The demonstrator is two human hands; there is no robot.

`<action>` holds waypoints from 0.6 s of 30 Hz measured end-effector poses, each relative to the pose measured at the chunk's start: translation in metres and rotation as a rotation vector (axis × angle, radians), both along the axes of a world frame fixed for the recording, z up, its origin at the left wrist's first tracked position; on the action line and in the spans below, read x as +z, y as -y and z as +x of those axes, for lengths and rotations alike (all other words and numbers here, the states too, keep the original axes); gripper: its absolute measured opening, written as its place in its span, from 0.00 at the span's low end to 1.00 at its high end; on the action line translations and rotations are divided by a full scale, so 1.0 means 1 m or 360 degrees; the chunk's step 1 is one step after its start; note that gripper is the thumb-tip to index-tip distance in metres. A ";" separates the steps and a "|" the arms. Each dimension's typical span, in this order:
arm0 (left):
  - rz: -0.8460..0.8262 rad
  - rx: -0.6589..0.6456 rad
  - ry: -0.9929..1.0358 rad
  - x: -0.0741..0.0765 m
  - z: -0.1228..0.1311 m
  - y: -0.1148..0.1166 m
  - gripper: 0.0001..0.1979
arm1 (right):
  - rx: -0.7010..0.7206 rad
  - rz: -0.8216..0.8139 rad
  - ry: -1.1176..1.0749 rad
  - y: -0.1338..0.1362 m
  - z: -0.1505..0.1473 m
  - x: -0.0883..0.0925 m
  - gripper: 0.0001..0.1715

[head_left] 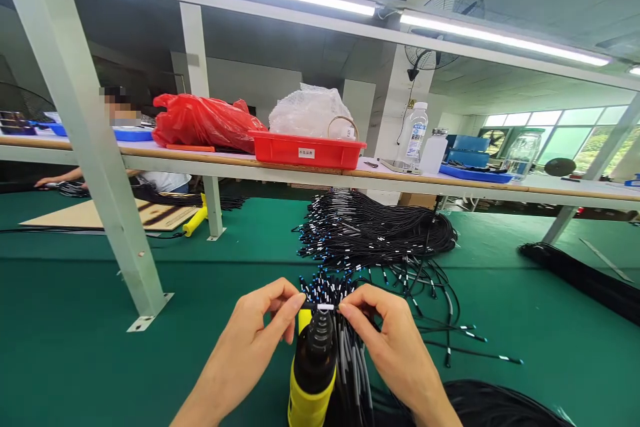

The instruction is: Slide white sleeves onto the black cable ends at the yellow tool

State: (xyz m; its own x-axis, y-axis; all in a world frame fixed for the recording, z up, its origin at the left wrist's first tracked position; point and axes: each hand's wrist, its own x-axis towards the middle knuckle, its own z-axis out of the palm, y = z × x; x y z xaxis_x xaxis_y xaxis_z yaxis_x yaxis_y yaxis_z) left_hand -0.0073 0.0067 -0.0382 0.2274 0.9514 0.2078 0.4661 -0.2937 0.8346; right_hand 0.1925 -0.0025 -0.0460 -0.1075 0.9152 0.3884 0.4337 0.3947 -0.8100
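Note:
Both my hands hold one thin black cable stretched level between them, with a white sleeve (325, 307) in the middle. My left hand (263, 323) pinches the cable's left end between thumb and fingers. On the other side, my right hand (383, 327) pinches it just right of the sleeve. Right under the sleeve stands a yellow and black heat gun (313, 380), its ribbed nozzle pointing up; I cannot tell whether they touch. Behind and beside the gun lies a bundle of black cables (353, 360), many with white sleeves and blue tips.
A large pile of black cables (375, 230) lies farther back on the green table (215, 347). More cables (590, 280) rest at the right. Above runs a shelf with a red bin (310, 152), a red plastic bag (205, 121) and bottles. A white post (107, 147) stands left; a co-worker sits beyond.

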 end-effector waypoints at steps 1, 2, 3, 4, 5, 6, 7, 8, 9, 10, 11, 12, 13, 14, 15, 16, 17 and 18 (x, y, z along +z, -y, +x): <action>-0.0005 0.0014 0.0005 0.000 0.000 0.000 0.19 | 0.0000 0.0001 -0.0004 0.000 0.000 0.000 0.12; -0.0004 0.0028 0.0015 -0.001 0.000 -0.001 0.17 | -0.0001 0.0001 -0.0009 0.000 0.000 -0.001 0.12; 0.0004 0.0042 0.0027 -0.001 0.000 -0.001 0.16 | -0.0002 -0.0001 -0.0013 -0.001 0.000 -0.001 0.12; 0.0011 0.0057 0.0041 0.000 0.000 -0.002 0.14 | -0.0002 -0.0004 -0.0018 -0.001 0.000 -0.001 0.11; 0.0015 0.0072 0.0055 0.000 0.000 -0.002 0.13 | -0.0004 -0.0008 -0.0022 -0.001 0.000 -0.001 0.11; 0.0022 0.0087 0.0066 0.000 0.001 -0.002 0.12 | -0.0009 -0.0012 -0.0023 -0.002 0.000 0.000 0.11; 0.0026 0.0097 0.0076 0.001 0.001 -0.003 0.11 | -0.0014 -0.0013 -0.0019 -0.002 0.000 0.000 0.10; 0.0031 0.0104 0.0087 0.001 0.001 -0.003 0.10 | -0.0017 -0.0009 -0.0011 -0.002 0.000 0.001 0.10; 0.0039 0.0104 0.0095 0.001 0.001 -0.003 0.09 | -0.0022 -0.0004 -0.0005 -0.002 0.000 0.001 0.10; 0.0052 0.0104 0.0102 0.001 0.001 -0.003 0.09 | -0.0025 -0.0001 0.0000 -0.003 0.000 0.002 0.10; 0.0066 0.0104 0.0109 0.000 0.001 -0.003 0.08 | -0.0027 0.0000 0.0002 -0.003 0.001 0.003 0.09; 0.0083 0.0105 0.0113 0.000 0.001 -0.003 0.08 | -0.0030 -0.0001 0.0004 -0.003 0.001 0.003 0.09; 0.0100 0.0107 0.0117 0.000 0.000 -0.003 0.07 | -0.0035 -0.0003 0.0004 -0.003 0.001 0.003 0.09; 0.0119 0.0110 0.0120 0.000 0.000 -0.003 0.07 | -0.0043 -0.0005 0.0006 -0.003 0.001 0.003 0.08; 0.0135 0.0112 0.0125 -0.001 0.000 -0.003 0.07 | -0.0047 -0.0006 0.0010 -0.003 0.001 0.003 0.08; 0.0152 0.0114 0.0130 -0.001 0.000 -0.003 0.06 | -0.0050 -0.0005 0.0013 -0.002 0.001 0.003 0.08; 0.0164 0.0112 0.0133 -0.001 0.000 -0.003 0.06 | -0.0051 -0.0003 0.0016 -0.002 0.001 0.002 0.08; 0.0174 0.0109 0.0134 -0.001 0.000 -0.003 0.06 | -0.0052 -0.0002 0.0019 -0.002 0.001 0.002 0.08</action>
State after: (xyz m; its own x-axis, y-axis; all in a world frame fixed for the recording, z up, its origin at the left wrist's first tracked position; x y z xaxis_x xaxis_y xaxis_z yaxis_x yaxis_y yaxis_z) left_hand -0.0078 0.0098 -0.0389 0.1402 0.9347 0.3267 0.4181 -0.3550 0.8362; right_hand 0.1938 -0.0004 -0.0441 -0.0821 0.9188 0.3860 0.4559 0.3790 -0.8053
